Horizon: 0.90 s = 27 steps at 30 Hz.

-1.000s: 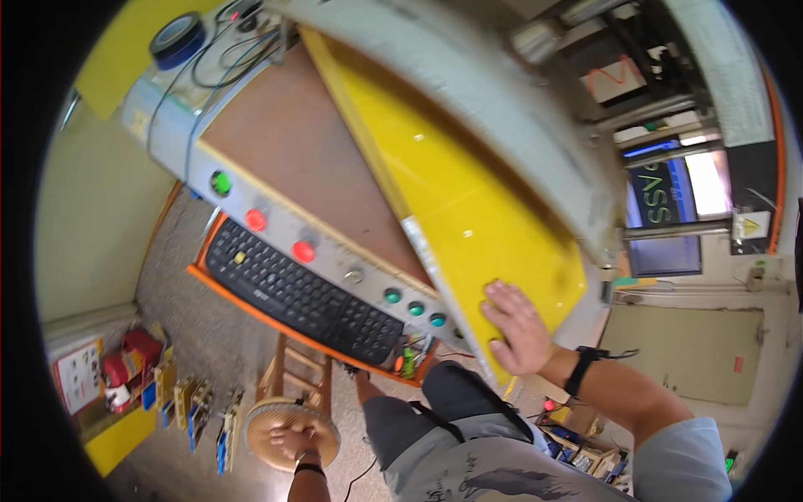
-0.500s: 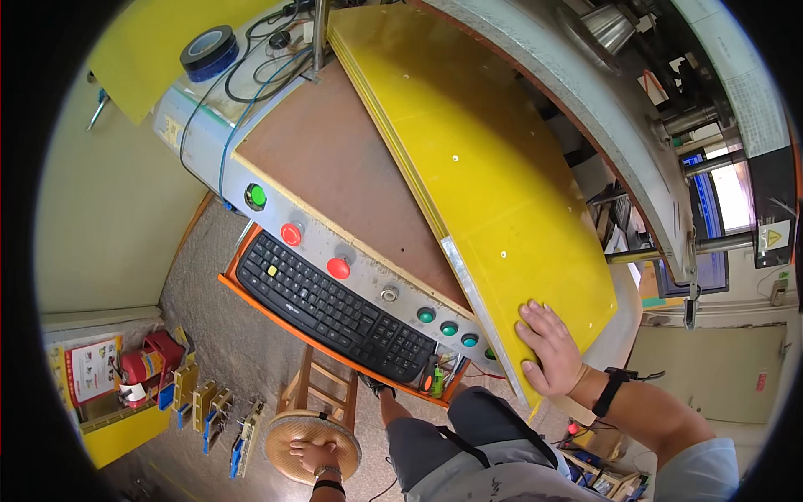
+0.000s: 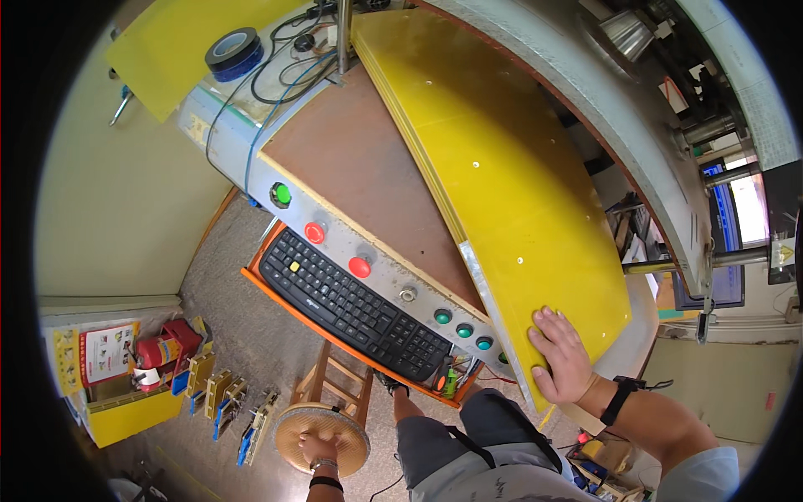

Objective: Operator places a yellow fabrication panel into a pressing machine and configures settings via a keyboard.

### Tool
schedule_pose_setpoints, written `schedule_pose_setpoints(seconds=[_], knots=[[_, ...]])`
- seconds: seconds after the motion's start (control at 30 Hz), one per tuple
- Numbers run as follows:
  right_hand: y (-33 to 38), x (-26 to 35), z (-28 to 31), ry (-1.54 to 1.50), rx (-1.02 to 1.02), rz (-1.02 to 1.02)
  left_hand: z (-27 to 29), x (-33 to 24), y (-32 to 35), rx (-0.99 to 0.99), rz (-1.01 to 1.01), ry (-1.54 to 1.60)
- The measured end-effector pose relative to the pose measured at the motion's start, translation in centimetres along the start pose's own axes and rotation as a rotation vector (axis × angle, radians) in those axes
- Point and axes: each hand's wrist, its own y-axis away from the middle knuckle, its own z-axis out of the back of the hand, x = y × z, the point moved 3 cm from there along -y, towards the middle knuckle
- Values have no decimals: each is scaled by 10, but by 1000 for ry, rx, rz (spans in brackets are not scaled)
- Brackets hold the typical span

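My right hand lies flat near the close corner of a stack of yellow boards, its fingers spread over the top sheet. The stack rests at an angle on the brown bed of a machine, and a silvery strip covers part of its near edge. Lower down, my left hand is on the round woven seat of a wooden stool, below the keyboard. Its fingers look apart on the seat, with nothing seen in them.
A black keyboard sits in an orange-edged tray under a panel of green and red buttons. A heavy grey plate overhangs the boards. Tape rolls and cables lie at back left. Clamps and a fire extinguisher stand at left.
The view has swung a little, so the machine appears farther right. My right hand keeps its place on the boards. The stool and my left hand have shifted slightly toward the machine.
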Motion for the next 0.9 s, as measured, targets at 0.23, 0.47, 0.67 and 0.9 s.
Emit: schedule_pose_setpoints(seconds=[0.23, 0.47, 0.67, 0.9], knots=[[4, -2, -1, 15, -6, -20, 156, -71, -43, -547, -227, 811], [3, -3, 5, 19, 27, -62, 326, -247, -34, -876, -894, 919], [-3, -3, 1, -49, 60, -38, 384, -335, -35, -820, -1080, 859], [3, -7, 1, -72, 58, -43, 383, -358, -53, -542, -1061, 998]])
